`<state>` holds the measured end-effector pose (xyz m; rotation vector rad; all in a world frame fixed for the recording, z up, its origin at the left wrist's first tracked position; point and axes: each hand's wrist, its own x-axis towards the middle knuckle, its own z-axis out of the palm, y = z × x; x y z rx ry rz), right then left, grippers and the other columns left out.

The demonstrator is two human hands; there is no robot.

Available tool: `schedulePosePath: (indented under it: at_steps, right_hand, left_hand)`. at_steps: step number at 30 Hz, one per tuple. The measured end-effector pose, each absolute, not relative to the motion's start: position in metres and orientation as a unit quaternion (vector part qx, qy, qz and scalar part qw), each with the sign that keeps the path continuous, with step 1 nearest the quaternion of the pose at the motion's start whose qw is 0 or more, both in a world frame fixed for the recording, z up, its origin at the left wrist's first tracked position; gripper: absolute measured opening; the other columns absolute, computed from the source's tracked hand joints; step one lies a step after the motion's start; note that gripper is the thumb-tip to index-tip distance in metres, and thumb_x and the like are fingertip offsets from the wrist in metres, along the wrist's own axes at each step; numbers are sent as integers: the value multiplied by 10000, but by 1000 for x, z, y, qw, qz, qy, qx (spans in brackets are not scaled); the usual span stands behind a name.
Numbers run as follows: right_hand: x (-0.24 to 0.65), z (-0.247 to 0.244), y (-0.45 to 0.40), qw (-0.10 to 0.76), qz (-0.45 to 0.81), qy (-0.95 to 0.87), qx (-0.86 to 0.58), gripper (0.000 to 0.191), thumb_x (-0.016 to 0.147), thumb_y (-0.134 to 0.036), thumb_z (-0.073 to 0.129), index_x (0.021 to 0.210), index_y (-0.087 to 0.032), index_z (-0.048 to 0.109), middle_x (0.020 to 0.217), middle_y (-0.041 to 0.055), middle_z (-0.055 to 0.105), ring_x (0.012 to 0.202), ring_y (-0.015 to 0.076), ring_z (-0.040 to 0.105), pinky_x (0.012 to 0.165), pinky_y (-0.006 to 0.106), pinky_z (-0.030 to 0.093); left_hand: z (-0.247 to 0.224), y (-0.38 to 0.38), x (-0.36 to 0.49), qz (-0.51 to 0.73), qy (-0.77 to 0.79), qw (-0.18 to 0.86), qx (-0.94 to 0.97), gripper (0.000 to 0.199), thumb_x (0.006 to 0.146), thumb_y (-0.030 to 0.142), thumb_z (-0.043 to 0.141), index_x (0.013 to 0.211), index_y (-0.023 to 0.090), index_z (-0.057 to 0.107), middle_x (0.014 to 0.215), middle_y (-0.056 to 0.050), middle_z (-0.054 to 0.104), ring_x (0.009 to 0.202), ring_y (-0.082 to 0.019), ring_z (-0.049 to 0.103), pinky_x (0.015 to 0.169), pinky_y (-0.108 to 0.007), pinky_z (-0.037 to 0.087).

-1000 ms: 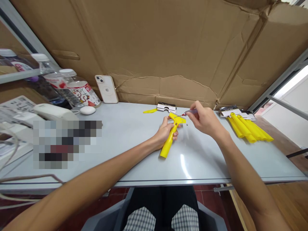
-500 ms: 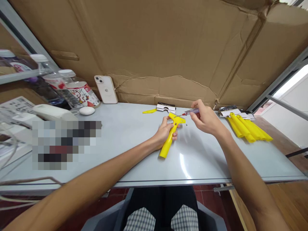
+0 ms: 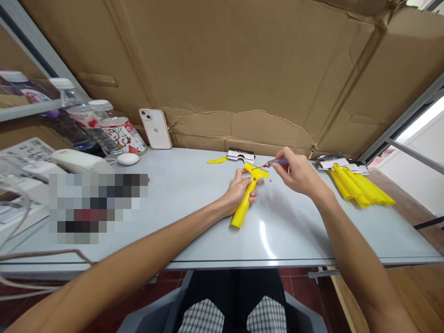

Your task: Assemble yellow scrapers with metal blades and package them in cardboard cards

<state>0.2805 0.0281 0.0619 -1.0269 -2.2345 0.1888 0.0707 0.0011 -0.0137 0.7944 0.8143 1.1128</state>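
My left hand [image 3: 238, 192] is closed around a yellow scraper [image 3: 243, 206], gripping it just below its wide head. The handle slants down toward the front edge of the table. Between the fingers of my right hand [image 3: 294, 171] is a screwdriver [image 3: 280, 161] with a clear purplish handle. Its thin shaft points left and its tip meets the scraper's head near a hole. A tiny dark screw [image 3: 270, 180] lies on the table just right of the head. Behind the scraper rest a yellow blade cover [image 3: 217, 160] and a black-and-white card [image 3: 240, 155].
Several yellow scraper handles [image 3: 360, 186] with cards lie at the right. A white phone [image 3: 156, 129] leans against the cardboard [image 3: 222, 69] at the back. Left of it are plastic bottles [image 3: 121, 132], a white mouse [image 3: 128, 159] and a pixelated patch. Cables hang over the left edge.
The whole view has shifted slightly. Both hands keep their grips, and the screwdriver tip stays at the scraper's head with little visible movement.
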Motion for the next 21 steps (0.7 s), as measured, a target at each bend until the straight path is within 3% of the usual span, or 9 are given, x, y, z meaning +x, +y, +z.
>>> schedulePosePath:
  at_steps: [4,8,16,18,21]
  right_hand:
    - [280,62,28,340,39,-845,-410,192,1039,-414,599,947,-258,536,727,15,704,621,200,616,639,311,381]
    - [279,62,25,334,63,-850,-403,172,981,-343,642,1070,-263,519,750,-16,678,583,183,577,604,294,368]
    - [279,58,30,349,47,-849,-394,138,1047,-362,587,969,-251,565,727,-2,704,595,172,596,623,298,385]
    - [279,59,30,340,45,-851,-397,76,1011,-314,613,1037,-253,578,712,-18,687,587,174,583,620,299,376]
    - [280,59,28,336,57,-856,-388,194,924,-222,649,1083,-259,544,721,-34,665,576,170,556,598,292,373]
  left_hand:
    - [-14,0,70,499,368,699,356,412,904,150,601,1213,304,376,1018,-10,666,520,-73,507,481,-192,410]
    - [-12,0,70,497,368,698,361,399,909,150,596,1206,302,377,1015,-8,669,520,-74,506,478,-194,410]
    - [-9,0,72,496,384,696,350,349,940,112,515,1201,298,375,1001,-5,663,506,-71,500,464,-186,397]
    - [-9,0,72,496,384,695,352,340,945,115,509,1198,297,374,995,-3,665,507,-72,498,462,-185,401]
    - [-10,0,72,495,382,694,357,346,938,118,518,1195,298,372,990,-1,670,512,-76,499,459,-186,409]
